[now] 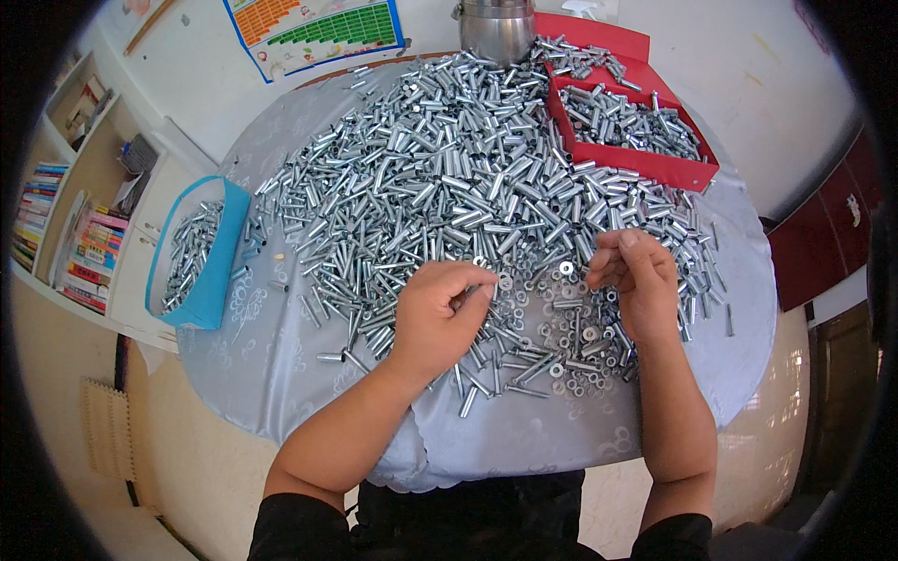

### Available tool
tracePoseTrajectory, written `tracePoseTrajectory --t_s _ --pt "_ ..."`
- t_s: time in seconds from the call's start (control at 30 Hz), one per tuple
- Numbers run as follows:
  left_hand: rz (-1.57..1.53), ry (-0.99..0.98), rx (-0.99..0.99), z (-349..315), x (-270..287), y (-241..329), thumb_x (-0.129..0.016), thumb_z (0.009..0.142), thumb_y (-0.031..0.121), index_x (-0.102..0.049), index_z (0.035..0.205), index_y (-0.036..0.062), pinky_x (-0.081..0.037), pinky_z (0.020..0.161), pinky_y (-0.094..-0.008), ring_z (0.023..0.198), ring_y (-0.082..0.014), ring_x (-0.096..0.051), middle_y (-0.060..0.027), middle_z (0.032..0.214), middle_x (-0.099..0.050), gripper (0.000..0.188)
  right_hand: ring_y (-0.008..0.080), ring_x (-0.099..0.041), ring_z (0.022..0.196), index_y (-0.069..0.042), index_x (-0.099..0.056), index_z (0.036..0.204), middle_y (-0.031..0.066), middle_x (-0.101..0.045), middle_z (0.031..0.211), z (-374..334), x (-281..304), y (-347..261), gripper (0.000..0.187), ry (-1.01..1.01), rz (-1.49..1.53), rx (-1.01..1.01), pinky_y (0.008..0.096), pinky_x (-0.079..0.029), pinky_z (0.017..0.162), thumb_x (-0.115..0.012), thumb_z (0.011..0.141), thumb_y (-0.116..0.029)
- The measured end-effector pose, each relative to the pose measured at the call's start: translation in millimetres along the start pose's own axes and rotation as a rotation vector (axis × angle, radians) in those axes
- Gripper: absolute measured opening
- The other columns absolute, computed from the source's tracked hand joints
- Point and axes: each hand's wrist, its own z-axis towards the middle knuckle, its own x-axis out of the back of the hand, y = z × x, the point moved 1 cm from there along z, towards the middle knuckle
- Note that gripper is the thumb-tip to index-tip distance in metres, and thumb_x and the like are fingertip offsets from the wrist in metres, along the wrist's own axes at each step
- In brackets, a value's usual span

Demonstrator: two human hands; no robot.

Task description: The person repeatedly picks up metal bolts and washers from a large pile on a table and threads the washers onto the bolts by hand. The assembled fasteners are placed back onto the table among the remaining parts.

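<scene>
My left hand [441, 310] is over the near middle of a large heap of metal sleeves and bolts [440, 178]. Its thumb and forefinger are pinched together, and a flat washer [505, 280] shows right beside the fingertips; whether they grip it I cannot tell. To the right, my right hand [644, 280] is raised above the heap with its fingers curled toward the thumb. What it holds, if anything, is hidden. Between the hands lie another washer [566, 268] and several loose nuts and washers [580, 360].
A blue box [217, 266] of sleeves stands at the left. At the far right, a red box [645, 168] holds more metal parts, with its lid open behind it. A steel pot [496, 33] stands at the back of the round table, on a silvery cloth [253, 374].
</scene>
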Motion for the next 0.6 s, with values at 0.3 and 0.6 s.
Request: tracePoseTrajectory --t_s 0.3,0.6 --pt "0.255 -0.426 -0.152 3 13 12 -0.073 0.07 0.01 -0.07 0.085 0.0097 -0.045 0.079 -0.0377 0.09 -0.0274 -0.055 -0.0048 0.095 -0.064 0.015 0.0115 -0.061 0.061 0.002 -0.066 0.093 0.0056 -0.066 0.074 -1 -1 -2 0.021 0.073 -0.171 0.073 0.0246 -0.049 0.058 -0.058 0.097 -0.017" --pt "0.331 -0.504 -0.162 1 13 11 -0.074 0.072 0.014 -0.067 0.086 0.0091 -0.044 0.08 -0.0386 0.091 -0.0288 -0.054 -0.0064 0.094 -0.062 0.016 0.008 -0.058 0.062 0.001 -0.067 0.091 0.0032 -0.065 0.073 -1 -2 1 0.019 0.14 -0.307 0.098 0.0235 -0.048 0.058 -0.06 0.096 -0.016"
